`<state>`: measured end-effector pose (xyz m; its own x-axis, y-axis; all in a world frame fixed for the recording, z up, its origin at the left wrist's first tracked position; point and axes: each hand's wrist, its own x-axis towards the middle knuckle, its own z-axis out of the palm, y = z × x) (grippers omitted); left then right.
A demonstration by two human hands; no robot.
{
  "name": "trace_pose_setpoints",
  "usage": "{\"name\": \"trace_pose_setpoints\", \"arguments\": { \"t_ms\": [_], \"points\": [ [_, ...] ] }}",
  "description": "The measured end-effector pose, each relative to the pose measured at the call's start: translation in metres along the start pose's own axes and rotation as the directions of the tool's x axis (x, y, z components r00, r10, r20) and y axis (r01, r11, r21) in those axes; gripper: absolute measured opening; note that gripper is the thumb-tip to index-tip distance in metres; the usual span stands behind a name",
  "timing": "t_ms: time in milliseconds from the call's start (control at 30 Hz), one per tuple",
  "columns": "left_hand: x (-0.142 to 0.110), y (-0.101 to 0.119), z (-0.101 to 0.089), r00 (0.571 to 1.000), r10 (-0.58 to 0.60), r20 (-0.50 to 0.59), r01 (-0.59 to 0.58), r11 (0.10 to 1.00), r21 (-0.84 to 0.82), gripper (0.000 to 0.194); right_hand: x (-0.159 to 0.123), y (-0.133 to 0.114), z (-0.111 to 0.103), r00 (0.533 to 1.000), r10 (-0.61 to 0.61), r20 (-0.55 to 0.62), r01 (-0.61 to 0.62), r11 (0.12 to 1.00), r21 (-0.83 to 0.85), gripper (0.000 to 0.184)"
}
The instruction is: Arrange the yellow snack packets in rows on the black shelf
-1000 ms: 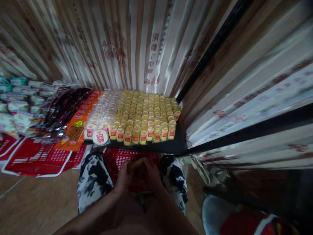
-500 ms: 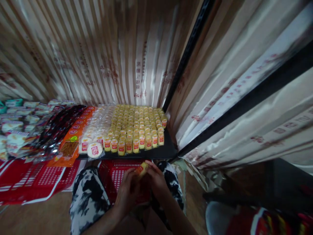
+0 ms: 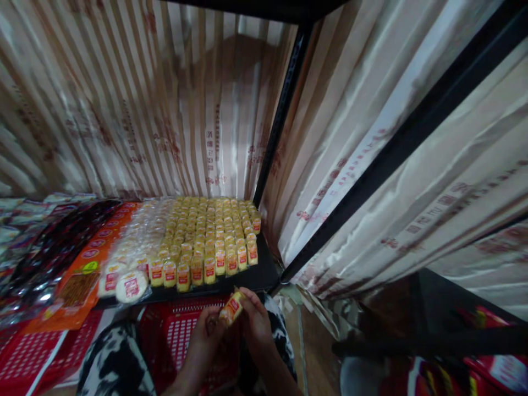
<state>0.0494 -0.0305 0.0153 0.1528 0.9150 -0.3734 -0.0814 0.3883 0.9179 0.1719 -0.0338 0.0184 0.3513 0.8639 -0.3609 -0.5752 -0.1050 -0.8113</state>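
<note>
Between my two hands is a small yellow snack cake in a clear wrapper with a red and orange label (image 3: 232, 309). My left hand (image 3: 208, 333) grips its lower left end, and my right hand (image 3: 256, 319) pinches its upper right end. Both hands are above a red plastic basket (image 3: 175, 341) between my knees. Just beyond them, rows of matching wrapped yellow cakes (image 3: 208, 236) stand upright on a black shelf (image 3: 264, 269). Left of those rows lie round white wrapped cakes (image 3: 131, 286) in clear packs.
Orange snack packs (image 3: 78, 286), dark shiny packets (image 3: 53, 247) and pale packets (image 3: 14, 231) fill the shelf's left side. Printed curtains (image 3: 185, 110) hang behind, with a black post (image 3: 280, 115) at the corner. Red packets (image 3: 495, 368) sit low on the right.
The view has turned, so the shelf goods appear lower and further left. The cake stays between both hands, with its label now showing more fully.
</note>
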Motion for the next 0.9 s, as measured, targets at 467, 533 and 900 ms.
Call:
{"name": "trace_pose_setpoints", "arguments": {
  "t_ms": [467,533,900],
  "points": [
    [0.041,0.038,0.017,0.982,0.187,0.024,-0.188,0.964,0.189,0.053,0.001,-0.003,-0.022,0.996,-0.083,-0.016,0.082,0.995,-0.053,0.051],
    [0.046,0.044,0.021,0.974,0.214,0.077,-0.227,0.944,0.240,0.049,0.001,-0.006,-0.022,0.992,-0.124,-0.011,0.122,0.987,-0.104,0.046],
    [0.074,0.074,0.055,0.948,0.258,0.189,-0.315,0.852,0.417,0.039,0.022,-0.030,-0.021,0.973,-0.222,-0.056,0.205,0.953,-0.223,0.034]
  ]
}}
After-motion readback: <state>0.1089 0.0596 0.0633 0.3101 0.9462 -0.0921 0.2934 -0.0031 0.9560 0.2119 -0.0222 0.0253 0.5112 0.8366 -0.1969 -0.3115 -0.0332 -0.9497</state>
